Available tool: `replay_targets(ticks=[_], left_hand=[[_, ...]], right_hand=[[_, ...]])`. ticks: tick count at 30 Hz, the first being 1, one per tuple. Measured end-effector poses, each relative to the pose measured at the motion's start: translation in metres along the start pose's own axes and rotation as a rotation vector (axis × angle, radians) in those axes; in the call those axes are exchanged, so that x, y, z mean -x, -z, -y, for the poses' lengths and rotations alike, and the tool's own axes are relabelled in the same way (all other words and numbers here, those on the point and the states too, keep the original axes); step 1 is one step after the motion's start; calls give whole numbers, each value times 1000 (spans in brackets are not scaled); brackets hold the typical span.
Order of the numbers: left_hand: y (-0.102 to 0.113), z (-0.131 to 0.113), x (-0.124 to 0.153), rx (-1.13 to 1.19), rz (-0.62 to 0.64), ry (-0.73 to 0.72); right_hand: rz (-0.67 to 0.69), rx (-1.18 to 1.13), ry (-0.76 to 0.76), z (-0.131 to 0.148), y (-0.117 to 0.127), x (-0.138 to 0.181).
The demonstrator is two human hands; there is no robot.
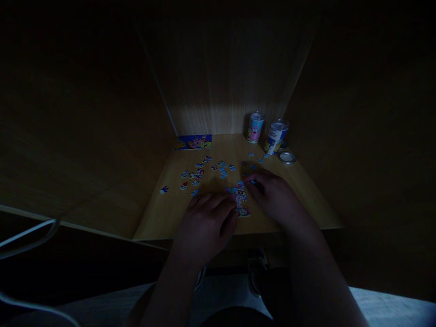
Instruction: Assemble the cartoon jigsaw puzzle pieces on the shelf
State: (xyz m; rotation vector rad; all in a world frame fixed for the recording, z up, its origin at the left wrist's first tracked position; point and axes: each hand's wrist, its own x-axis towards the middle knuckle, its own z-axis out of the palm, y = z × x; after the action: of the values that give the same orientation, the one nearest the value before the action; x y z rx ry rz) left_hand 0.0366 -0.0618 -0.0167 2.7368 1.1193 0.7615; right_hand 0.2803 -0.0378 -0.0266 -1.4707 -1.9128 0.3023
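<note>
A partly joined jigsaw puzzle [241, 196] with a colourful cartoon picture lies near the front edge of a wooden surface. My left hand [209, 218] is bent over its left side, the index finger and thumb touching the joined pieces; the other fingertips are hidden beneath the hand. At the puzzle's upper right, my right hand [274, 195] pinches a small blue puzzle piece [252, 181] between thumb and index finger. Loose puzzle pieces [223, 172] are scattered beyond both hands, with more to the left. The light is dim, so fine details are hard to make out.
Two printed cans [255, 128] with clear tops stand at the back right, a round metal lid [287, 157] beside them. A cartoon picture card [194, 142] lies at the back left. Wooden panels [225, 91] enclose the surface. A white cable [27, 231] hangs at lower left.
</note>
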Motion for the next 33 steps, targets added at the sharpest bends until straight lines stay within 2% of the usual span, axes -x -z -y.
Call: replay_targets(ticks=[33], left_hand=[[0,0,1,-12,-1,5]], right_hand=[[13,1,11,-1,0,1]])
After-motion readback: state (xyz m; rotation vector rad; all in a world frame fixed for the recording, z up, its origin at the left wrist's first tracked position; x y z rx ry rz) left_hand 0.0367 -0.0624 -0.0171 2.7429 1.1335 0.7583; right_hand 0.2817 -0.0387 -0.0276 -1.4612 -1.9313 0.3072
